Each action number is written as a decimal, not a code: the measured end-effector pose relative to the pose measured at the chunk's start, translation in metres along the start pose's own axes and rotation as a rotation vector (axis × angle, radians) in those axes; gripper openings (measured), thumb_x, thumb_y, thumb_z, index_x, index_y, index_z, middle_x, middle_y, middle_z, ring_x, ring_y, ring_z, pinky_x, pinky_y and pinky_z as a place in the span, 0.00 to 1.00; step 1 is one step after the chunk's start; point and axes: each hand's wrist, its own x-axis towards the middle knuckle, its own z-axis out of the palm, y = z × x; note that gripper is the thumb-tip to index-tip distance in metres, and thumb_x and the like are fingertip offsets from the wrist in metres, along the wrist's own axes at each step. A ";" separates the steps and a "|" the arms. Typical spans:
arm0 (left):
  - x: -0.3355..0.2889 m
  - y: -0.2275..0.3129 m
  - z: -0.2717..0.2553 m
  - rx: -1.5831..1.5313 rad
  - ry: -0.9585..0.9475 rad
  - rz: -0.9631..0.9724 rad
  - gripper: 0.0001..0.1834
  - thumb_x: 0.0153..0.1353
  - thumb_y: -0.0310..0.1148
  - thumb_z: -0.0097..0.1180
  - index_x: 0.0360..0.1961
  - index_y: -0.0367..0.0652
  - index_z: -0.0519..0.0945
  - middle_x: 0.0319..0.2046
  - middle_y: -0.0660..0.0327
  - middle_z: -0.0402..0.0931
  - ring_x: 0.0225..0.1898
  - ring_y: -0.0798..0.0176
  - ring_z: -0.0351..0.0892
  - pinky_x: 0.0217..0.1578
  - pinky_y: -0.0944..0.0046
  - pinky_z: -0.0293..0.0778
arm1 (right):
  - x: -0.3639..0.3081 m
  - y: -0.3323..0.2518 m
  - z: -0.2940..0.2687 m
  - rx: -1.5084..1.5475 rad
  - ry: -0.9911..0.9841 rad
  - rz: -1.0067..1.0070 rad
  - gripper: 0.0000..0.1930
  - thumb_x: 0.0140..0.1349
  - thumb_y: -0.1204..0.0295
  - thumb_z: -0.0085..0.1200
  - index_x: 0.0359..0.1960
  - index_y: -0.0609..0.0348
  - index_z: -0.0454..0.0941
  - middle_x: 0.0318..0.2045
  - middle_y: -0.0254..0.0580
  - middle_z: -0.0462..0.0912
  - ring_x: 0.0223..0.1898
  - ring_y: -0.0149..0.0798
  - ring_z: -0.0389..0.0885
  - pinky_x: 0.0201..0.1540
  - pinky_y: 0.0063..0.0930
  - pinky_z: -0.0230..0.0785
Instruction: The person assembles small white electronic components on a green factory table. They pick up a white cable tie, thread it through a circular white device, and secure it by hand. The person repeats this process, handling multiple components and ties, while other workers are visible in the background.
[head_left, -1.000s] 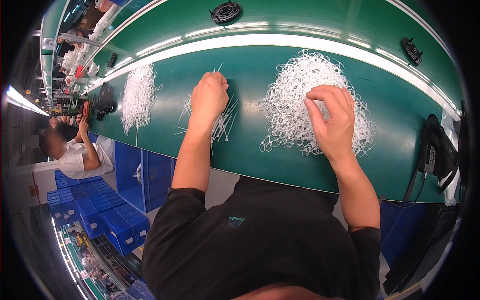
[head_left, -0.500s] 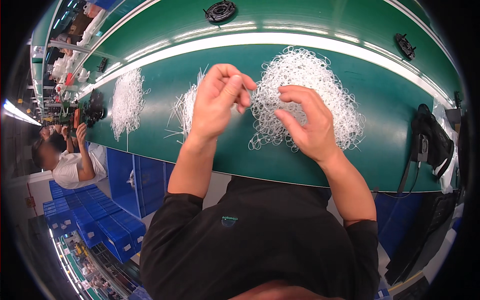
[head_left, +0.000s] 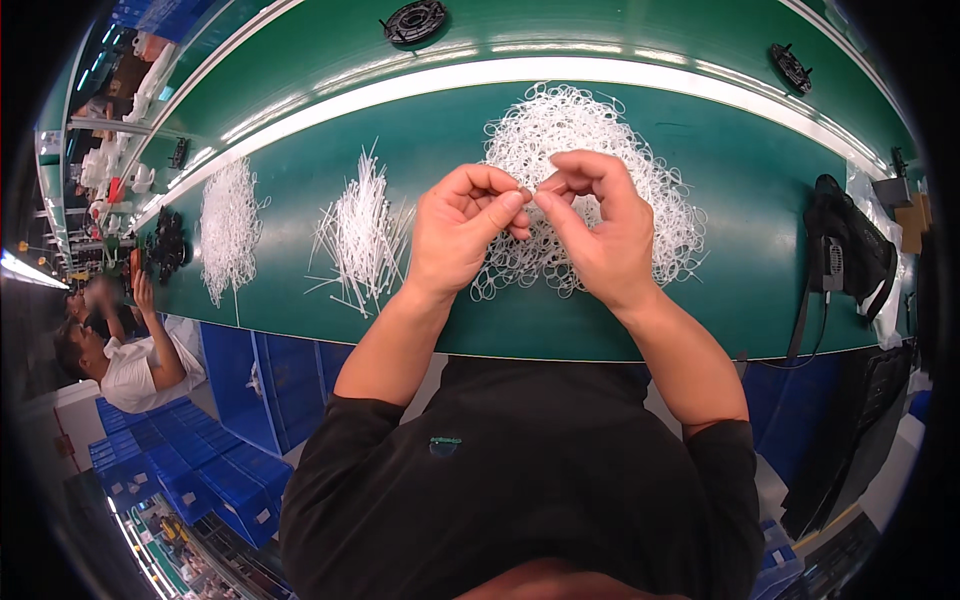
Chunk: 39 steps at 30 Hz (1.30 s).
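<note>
My left hand (head_left: 455, 228) and my right hand (head_left: 612, 228) meet at the fingertips in front of a big pile of looped white cable ties (head_left: 665, 215). Both are closed in a pinch on a thin cable tie (head_left: 531, 194), which the fingers mostly cover. Left of my left hand lies a smaller heap of straight white cable ties (head_left: 362, 235), fanned out at its ends. Farther left is another pile of white cable ties (head_left: 229, 230). All three piles rest on the green work surface (head_left: 760, 240).
A black bag-like item (head_left: 850, 255) with a strap and cord lies at the right end. Black round parts (head_left: 415, 22) sit on the green strip beyond the white rail. Blue bins (head_left: 235, 480) stand lower left, near a person in a white shirt (head_left: 145, 370).
My right hand has come up and leftward, from open fingers to a pinch against my left. My left hand has lowered slightly, uncovering more of the straight-tie heap. The view has shifted a little.
</note>
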 end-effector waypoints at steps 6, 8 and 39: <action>-0.001 -0.006 0.005 -0.009 -0.014 0.002 0.07 0.68 0.23 0.57 0.44 0.31 0.76 0.34 0.54 0.82 0.34 0.65 0.85 0.36 0.66 0.86 | -0.001 0.000 -0.001 -0.128 -0.007 -0.020 0.07 0.60 0.81 0.64 0.39 0.63 0.81 0.32 0.39 0.86 0.34 0.29 0.84 0.38 0.25 0.76; 0.000 -0.005 0.003 -0.020 0.007 0.017 0.07 0.68 0.23 0.57 0.44 0.31 0.75 0.34 0.54 0.82 0.33 0.65 0.85 0.36 0.66 0.86 | 0.000 0.002 0.002 -0.178 0.001 -0.107 0.06 0.58 0.79 0.65 0.36 0.60 0.82 0.30 0.39 0.86 0.32 0.35 0.84 0.34 0.28 0.76; -0.003 -0.011 0.002 0.122 0.010 0.086 0.08 0.68 0.21 0.57 0.46 0.30 0.78 0.38 0.54 0.83 0.36 0.66 0.85 0.38 0.66 0.85 | 0.000 -0.001 0.004 -0.142 -0.046 -0.022 0.06 0.60 0.80 0.63 0.36 0.63 0.78 0.30 0.42 0.85 0.30 0.37 0.86 0.35 0.28 0.77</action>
